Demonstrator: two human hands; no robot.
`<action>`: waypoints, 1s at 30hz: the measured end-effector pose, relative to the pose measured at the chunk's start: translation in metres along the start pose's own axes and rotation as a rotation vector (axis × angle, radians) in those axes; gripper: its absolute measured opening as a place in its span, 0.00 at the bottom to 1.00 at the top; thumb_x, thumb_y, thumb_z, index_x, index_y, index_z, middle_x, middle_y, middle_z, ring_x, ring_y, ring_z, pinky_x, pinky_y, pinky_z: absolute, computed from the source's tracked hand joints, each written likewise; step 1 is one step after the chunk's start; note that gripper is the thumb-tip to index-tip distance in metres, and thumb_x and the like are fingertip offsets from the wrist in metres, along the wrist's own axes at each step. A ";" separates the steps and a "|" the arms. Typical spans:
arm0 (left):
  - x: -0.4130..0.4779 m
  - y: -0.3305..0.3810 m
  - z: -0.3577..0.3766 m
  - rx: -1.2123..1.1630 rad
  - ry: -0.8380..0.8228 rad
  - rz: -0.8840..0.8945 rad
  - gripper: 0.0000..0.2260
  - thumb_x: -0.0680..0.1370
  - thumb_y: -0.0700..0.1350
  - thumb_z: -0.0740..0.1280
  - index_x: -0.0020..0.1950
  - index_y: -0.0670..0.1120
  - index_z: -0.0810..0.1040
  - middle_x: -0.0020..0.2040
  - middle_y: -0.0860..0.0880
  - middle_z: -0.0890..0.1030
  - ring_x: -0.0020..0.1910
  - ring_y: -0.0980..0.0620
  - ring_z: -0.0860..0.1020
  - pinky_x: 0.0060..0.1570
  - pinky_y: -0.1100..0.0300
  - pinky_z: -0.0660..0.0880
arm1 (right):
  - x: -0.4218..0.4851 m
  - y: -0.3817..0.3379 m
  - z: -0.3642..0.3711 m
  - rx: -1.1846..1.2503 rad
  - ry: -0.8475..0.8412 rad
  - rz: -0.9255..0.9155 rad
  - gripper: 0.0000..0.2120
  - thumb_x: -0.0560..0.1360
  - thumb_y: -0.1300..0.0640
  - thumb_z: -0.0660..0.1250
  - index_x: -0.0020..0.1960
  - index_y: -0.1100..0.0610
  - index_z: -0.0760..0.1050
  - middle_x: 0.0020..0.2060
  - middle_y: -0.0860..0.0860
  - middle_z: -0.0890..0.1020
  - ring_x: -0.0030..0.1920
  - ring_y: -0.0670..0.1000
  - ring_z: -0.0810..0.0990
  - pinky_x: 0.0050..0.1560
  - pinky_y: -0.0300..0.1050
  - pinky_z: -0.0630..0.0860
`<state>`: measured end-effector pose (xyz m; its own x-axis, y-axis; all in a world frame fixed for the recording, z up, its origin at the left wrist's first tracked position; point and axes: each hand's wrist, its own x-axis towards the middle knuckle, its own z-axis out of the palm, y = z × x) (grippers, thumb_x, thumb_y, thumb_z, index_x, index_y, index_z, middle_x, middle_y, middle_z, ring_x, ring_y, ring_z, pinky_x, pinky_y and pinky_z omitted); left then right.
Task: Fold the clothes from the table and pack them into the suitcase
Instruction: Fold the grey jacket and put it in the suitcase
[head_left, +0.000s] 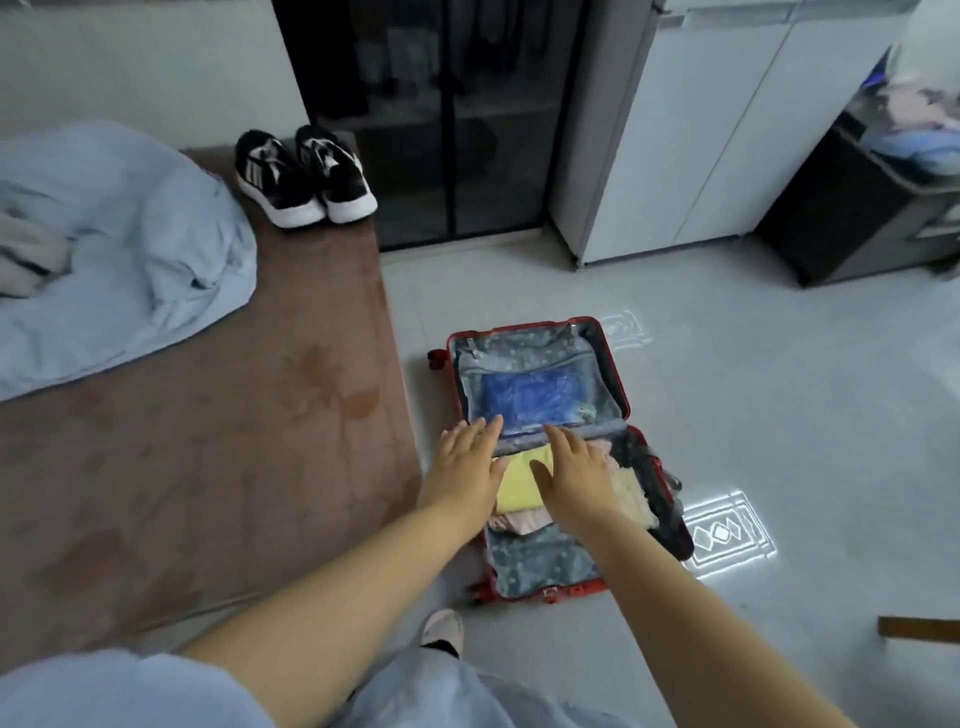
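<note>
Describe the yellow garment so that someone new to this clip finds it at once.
Find the open red suitcase on the pale floor. In its near half, between the left hand and right hand, lies the folded yellow garment, brighter than the pink clothes beneath it.

A red suitcase (540, 457) lies open on the pale tiled floor (779, 415) at centre frame. Its far half holds a blue item (530, 397) behind a zipped mesh divider. Its near half holds a folded yellow garment (519, 486) on top of pink clothing (519, 519). The left hand (467, 465) and the right hand (574, 473), fingers spread flat, rest on the yellow garment. At ten o'clock, light blue fabric (130, 249) lies crumpled on the brown worktop (208, 441). At eleven o'clock a pair of black shoes (304, 174) stands on it.
</note>
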<state>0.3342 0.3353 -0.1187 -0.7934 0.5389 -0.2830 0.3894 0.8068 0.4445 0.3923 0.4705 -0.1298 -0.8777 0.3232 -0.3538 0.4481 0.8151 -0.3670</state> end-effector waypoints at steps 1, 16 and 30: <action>-0.009 -0.010 -0.009 -0.002 0.014 -0.021 0.23 0.83 0.50 0.51 0.77 0.49 0.50 0.77 0.48 0.54 0.76 0.49 0.50 0.74 0.56 0.46 | -0.004 -0.012 0.001 -0.009 -0.009 -0.026 0.27 0.80 0.49 0.55 0.76 0.53 0.51 0.75 0.54 0.59 0.73 0.57 0.58 0.72 0.54 0.56; -0.084 -0.184 -0.097 0.049 0.182 -0.197 0.23 0.82 0.52 0.48 0.77 0.50 0.49 0.75 0.49 0.60 0.76 0.48 0.52 0.74 0.51 0.45 | -0.028 -0.218 0.026 -0.154 0.041 -0.391 0.26 0.80 0.49 0.54 0.76 0.52 0.52 0.74 0.51 0.60 0.73 0.55 0.59 0.71 0.48 0.52; -0.070 -0.456 -0.282 0.151 0.376 -0.267 0.27 0.81 0.49 0.56 0.77 0.45 0.49 0.73 0.42 0.63 0.73 0.42 0.57 0.73 0.48 0.49 | 0.042 -0.475 0.093 -0.010 -0.077 -0.398 0.26 0.80 0.51 0.55 0.76 0.53 0.53 0.73 0.53 0.60 0.72 0.57 0.59 0.71 0.50 0.53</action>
<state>0.0806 -0.1386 -0.0614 -0.9780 0.2061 -0.0315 0.1909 0.9459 0.2624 0.1580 0.0525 -0.0501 -0.9670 -0.0554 -0.2486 0.0734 0.8740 -0.4804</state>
